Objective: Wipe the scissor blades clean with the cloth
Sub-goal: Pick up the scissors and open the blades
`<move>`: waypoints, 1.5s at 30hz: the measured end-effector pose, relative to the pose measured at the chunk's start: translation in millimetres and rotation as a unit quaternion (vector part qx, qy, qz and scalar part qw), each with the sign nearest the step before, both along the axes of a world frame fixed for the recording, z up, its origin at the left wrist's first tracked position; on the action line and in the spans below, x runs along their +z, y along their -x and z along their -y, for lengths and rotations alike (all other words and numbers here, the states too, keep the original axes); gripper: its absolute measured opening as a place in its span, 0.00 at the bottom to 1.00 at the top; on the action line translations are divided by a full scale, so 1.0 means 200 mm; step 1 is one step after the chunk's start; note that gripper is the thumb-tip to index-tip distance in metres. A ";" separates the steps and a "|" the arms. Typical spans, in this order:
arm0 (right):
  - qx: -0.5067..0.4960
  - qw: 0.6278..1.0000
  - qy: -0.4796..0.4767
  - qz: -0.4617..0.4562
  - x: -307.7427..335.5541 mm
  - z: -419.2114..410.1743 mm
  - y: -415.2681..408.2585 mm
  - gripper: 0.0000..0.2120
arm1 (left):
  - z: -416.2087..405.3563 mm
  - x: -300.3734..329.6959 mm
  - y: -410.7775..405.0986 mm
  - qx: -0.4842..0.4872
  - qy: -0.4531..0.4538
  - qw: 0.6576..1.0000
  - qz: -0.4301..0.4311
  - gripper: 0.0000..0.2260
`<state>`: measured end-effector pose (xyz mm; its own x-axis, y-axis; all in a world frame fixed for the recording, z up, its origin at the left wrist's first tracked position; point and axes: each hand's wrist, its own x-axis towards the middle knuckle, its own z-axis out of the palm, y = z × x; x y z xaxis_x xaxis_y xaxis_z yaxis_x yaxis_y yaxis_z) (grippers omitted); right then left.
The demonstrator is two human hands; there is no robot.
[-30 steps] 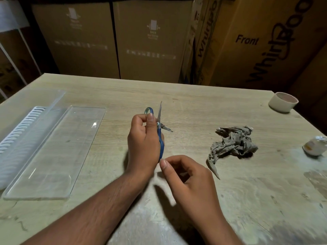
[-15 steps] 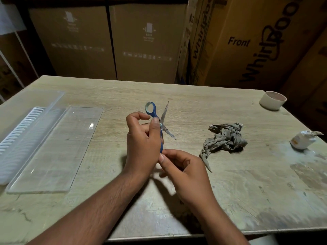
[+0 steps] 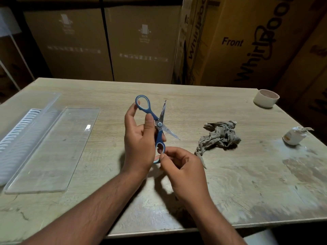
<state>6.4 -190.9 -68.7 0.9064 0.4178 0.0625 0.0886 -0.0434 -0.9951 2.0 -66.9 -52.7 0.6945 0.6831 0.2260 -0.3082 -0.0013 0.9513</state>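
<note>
Blue-handled scissors (image 3: 160,123) are held up above the middle of the table, spread wide, their smeared blades pointing up and to the right. My left hand (image 3: 139,138) grips them near the pivot, thumb on the handle shaft. My right hand (image 3: 180,167) pinches the lower handle ring from below. The crumpled grey cloth (image 3: 219,137) lies on the table to the right of the scissors, touched by neither hand.
A clear plastic tray (image 3: 49,151) and a white ribbed rack (image 3: 16,135) lie at the left. A white cup (image 3: 266,99) stands at the far right corner, a small white bottle (image 3: 293,136) near the right edge. Cardboard boxes (image 3: 141,41) stand behind the table.
The scissors have opened wider and turned so both handle rings show. My right hand has come up and taken the lower ring. The cloth has not moved on the table.
</note>
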 end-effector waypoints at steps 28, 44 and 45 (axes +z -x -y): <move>-0.103 0.822 0.455 0.326 0.17 0.45 -0.46 0.29 | -0.13 -0.05 -0.11 -0.034 -0.026 0.998 -0.044 0.14; 0.103 0.932 0.218 0.270 0.21 0.12 -0.79 0.11 | -0.21 0.00 -0.13 -0.006 -0.035 0.998 -0.045 0.14; 0.106 0.941 0.191 0.256 0.18 0.12 -0.79 0.12 | -0.21 0.00 -0.13 -0.006 -0.042 0.998 -0.045 0.15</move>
